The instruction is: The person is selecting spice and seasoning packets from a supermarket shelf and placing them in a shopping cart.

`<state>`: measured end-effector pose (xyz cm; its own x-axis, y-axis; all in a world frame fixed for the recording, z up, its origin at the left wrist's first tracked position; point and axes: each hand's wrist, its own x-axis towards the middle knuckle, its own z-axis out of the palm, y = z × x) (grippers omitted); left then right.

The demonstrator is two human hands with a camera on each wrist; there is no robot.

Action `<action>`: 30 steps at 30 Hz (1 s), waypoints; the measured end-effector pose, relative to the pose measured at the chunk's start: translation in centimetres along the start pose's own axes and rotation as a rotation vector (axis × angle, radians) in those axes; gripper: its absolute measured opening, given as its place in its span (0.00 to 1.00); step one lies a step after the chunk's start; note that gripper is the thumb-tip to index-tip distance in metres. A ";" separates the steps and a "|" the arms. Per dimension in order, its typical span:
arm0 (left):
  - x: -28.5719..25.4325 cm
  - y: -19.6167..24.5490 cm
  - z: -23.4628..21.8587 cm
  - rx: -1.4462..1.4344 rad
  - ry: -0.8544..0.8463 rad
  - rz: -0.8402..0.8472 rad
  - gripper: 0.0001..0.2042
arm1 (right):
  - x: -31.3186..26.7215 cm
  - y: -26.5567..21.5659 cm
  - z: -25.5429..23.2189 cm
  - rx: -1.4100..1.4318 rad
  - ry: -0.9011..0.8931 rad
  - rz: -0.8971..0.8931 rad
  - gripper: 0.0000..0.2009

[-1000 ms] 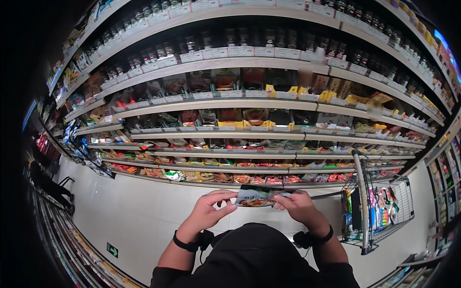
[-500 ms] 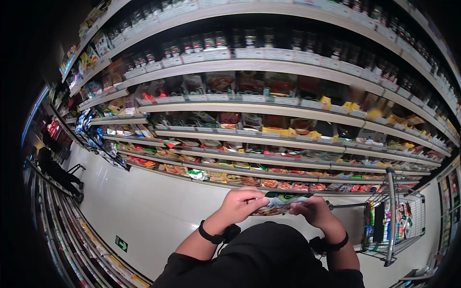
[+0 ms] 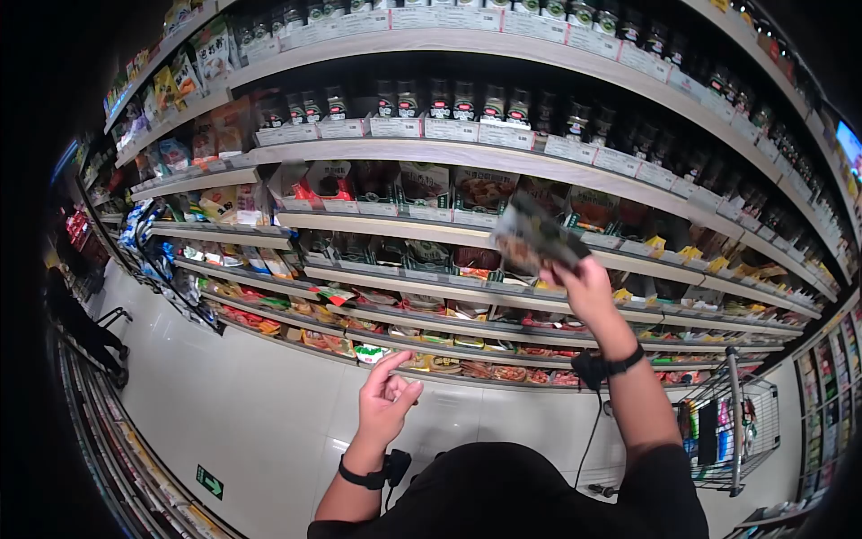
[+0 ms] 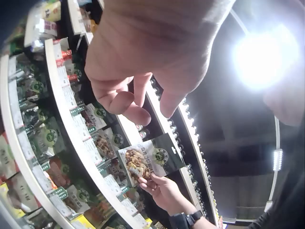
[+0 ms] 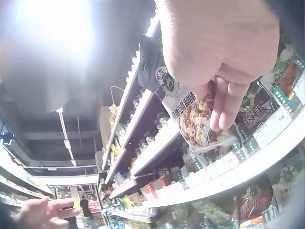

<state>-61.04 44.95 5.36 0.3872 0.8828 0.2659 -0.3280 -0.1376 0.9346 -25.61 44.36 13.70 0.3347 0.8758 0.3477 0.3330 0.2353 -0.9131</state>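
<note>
My right hand (image 3: 585, 289) pinches a seasoning packet (image 3: 532, 235) by its lower edge, raised in front of the middle shelves. The packet is dark at one end and has a food picture and a round green logo (image 4: 160, 156) on its front. In the right wrist view the packet (image 5: 195, 114) is tilted, close to the price-tag strip of a shelf holding similar dark pouches (image 3: 422, 189). My left hand (image 3: 386, 400) is held up over the floor, with fingers loosely bent and nothing in them.
Shelves of pouches run across the front, with small spice jars (image 3: 453, 101) on the upper levels. A shopping cart (image 3: 750, 422) with goods inside stands at the right. Another person (image 3: 81, 323) is at the far left. A green floor sign (image 3: 210, 481) lies at lower left.
Both hands held the packet low before my body. The left has let go and stays low; the right has carried the packet up and forward to the shelves.
</note>
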 end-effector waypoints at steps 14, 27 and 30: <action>-1.9 -4.0 -3.5 -0.068 0.025 -0.329 0.14 | 15.3 3.9 4.6 -0.566 0.009 -0.307 0.07; -1.9 -4.9 -3.4 0.031 -0.192 -0.579 0.09 | 19.4 7.0 4.4 -0.495 0.050 -0.132 0.13; -2.2 -5.0 -3.5 0.061 -0.197 -0.563 0.09 | 19.5 5.7 5.2 -0.419 0.092 0.054 0.11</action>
<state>-63.22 45.28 -0.71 0.6417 0.7282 -0.2407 0.0219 0.2963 0.9548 -21.77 64.92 14.20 0.4325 0.8363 0.3369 0.6356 -0.0178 -0.7718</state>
